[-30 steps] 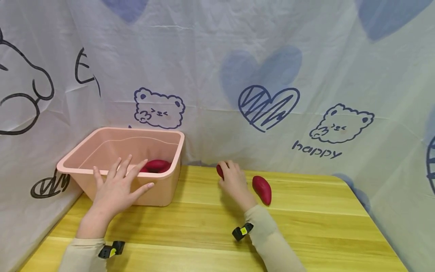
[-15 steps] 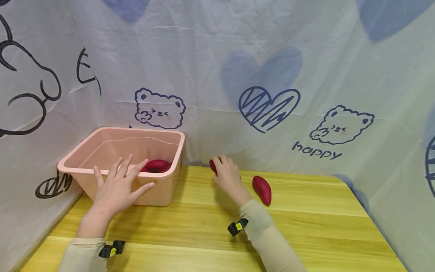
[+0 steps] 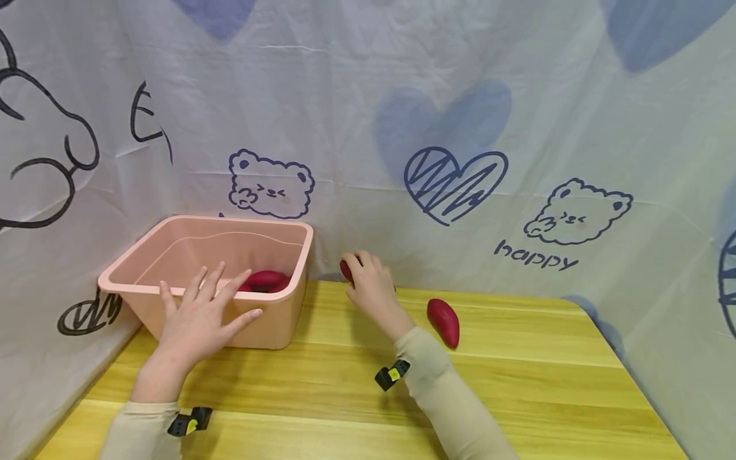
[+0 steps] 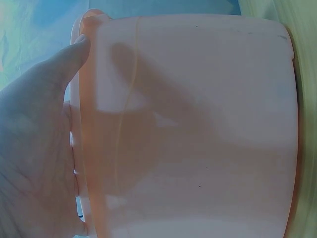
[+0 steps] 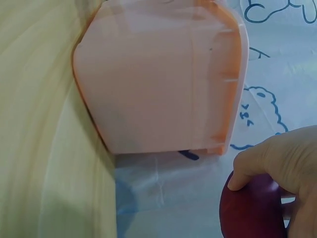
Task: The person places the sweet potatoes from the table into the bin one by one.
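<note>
Head view — right hand (image 3: 370,284) grips a sweet potato (image 3: 345,271) right of the pink tub (image 3: 282,322); left hand (image 3: 198,319), spread, touches its rim (image 3: 135,289).

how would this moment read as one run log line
left hand: at pink bin rim; right hand: holds red piece; in bin: more red pieces; on table: another red piece

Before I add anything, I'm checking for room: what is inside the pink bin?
Dark red rounded objects show near the right end of the pink bin in the head view. Its near wall and the left hand hide much of the bottom, so I can't count them.
</note>
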A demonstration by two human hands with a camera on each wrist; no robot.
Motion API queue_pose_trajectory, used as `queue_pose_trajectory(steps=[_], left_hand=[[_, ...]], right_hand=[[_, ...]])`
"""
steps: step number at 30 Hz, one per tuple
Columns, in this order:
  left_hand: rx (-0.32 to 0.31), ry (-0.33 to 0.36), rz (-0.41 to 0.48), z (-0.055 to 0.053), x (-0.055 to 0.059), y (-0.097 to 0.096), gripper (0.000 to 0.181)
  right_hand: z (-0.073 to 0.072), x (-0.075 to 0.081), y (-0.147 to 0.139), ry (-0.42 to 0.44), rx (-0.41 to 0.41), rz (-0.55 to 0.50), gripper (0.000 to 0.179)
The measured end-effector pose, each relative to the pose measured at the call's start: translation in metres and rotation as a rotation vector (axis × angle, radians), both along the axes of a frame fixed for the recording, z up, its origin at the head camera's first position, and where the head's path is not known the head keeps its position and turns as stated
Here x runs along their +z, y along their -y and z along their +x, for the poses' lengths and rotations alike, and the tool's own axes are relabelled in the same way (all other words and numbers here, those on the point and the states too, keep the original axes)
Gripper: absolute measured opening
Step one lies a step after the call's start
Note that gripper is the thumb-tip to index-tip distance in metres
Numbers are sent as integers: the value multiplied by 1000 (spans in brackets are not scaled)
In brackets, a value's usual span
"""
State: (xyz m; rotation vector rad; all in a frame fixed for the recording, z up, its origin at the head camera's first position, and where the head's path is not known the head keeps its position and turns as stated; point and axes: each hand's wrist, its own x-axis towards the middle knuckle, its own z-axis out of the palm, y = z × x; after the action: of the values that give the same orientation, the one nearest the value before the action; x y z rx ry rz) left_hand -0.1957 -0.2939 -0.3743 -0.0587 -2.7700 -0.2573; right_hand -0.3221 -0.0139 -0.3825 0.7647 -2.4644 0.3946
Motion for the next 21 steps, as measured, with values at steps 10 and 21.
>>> queue_pose_trajectory(steps=[10,21], left_hand=[[1,-8,6,0,-1,0,76],[-1,-7,3,0,-1,0,77]], right_hand=[[2,19,18,-49,60,-28,50],[2,39,41,-117,94,-27,45]])
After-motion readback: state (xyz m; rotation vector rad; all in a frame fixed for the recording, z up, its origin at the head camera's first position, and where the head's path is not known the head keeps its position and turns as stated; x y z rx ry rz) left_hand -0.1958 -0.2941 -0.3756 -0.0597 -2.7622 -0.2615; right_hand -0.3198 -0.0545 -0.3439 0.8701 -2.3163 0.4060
